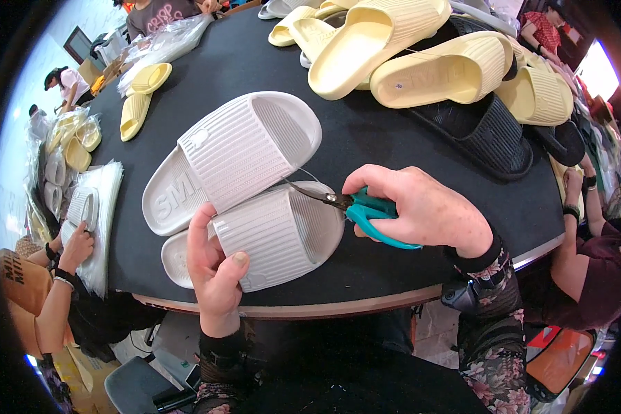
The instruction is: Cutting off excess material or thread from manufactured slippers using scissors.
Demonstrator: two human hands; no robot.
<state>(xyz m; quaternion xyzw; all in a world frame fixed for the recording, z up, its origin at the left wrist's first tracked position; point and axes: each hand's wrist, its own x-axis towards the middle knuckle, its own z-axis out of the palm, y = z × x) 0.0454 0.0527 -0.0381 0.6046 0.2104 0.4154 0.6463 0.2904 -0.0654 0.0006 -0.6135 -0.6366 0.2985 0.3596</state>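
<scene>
Two light grey slide sandals lie side by side on the black tabletop in front of me. My left hand grips the nearer slide at its strap, thumb on top. The farther slide rests against it, sole down. In my right hand are teal-handled scissors, fingers through the loops. Their dark blades point left, into the gap between the two slides. A thin thread or tie shows close to the blades; whether they touch it I cannot tell.
Yellow slides and black slides are piled at the far right of the table. A yellow pair lies far left. Clear plastic bags sit at the left edge, where a co-worker's hand handles a grey slide. Another person sits at right.
</scene>
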